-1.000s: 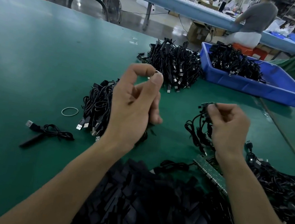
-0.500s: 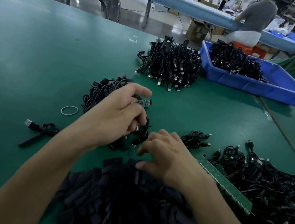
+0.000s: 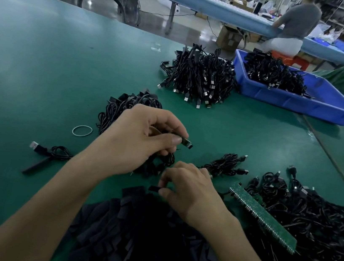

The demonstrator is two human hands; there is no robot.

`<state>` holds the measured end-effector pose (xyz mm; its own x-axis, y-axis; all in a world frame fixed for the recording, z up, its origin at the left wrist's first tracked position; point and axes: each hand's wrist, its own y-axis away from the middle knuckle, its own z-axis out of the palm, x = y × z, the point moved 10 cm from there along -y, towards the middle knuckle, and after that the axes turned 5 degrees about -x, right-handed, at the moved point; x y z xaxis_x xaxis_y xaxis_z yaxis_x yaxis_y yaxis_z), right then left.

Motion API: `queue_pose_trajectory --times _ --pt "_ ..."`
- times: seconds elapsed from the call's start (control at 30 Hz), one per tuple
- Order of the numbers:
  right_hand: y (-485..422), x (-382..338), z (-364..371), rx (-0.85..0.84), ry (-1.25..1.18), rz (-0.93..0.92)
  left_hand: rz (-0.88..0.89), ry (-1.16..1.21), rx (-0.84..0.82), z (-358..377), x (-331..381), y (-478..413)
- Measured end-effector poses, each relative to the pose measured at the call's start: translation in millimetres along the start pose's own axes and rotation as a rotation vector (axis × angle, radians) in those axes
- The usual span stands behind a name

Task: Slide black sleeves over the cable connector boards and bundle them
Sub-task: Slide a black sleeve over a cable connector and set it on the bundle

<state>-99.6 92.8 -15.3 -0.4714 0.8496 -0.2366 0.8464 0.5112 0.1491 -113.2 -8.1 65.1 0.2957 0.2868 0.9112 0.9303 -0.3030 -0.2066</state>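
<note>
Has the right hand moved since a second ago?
Yes. The right hand came nearer and leftward, from beyond the green board strip to the sleeve pile, where it pinches a sleeve.

Just right of the frame's centre, a small connector board (image 3: 187, 143) with a dark tip juts out level from the left hand (image 3: 141, 139), which pinches it. Directly below, the right hand (image 3: 189, 190) pinches one flat black sleeve (image 3: 154, 188) at the top edge of the sleeve heap (image 3: 140, 241) filling the bottom centre. Loose cables (image 3: 313, 221) lie tangled at lower right, and coiled cable bundles (image 3: 200, 77) are piled at upper centre.
</note>
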Motion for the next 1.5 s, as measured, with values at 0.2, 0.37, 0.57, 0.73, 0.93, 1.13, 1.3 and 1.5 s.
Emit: queue_pose_trajectory --times 0.2,0.37,0.57,0.73,0.93,1.13,1.3,1.5 --pt "14.1 17.1 -30.1 0.220 -0.472 -0.009 -0.050 -0.096 0.066 -4.0 -3.8 1.8" --pt "26.0 38.8 -48.1 0.423 -0.680 0.044 -0.085 -0.163 0.120 -7.2 -8.8 1.7" --pt "35.3 48.9 -57.9 0.541 -0.803 0.046 -0.134 -0.229 0.087 -1.6 -17.1 0.1" --pt "42.8 45.9 -67.2 0.631 -0.910 -0.008 -0.173 -0.174 0.062 0.7 -23.1 -1.1" --pt "47.4 45.9 -73.9 0.722 -0.975 -0.027 -0.213 0.011 0.013 6.7 -27.7 -0.5" --pt "49.1 50.2 -75.4 0.765 -0.936 0.010 -0.239 0.135 -0.015 11.1 -27.0 -0.3" --pt "49.5 47.4 -75.6 0.765 -0.910 0.012 -0.262 0.183 -0.017 11.7 -28.5 1.0" --pt "49.1 49.2 -76.4 0.755 -0.906 0.008 -0.285 0.222 -0.034 15.2 -29.3 2.0"
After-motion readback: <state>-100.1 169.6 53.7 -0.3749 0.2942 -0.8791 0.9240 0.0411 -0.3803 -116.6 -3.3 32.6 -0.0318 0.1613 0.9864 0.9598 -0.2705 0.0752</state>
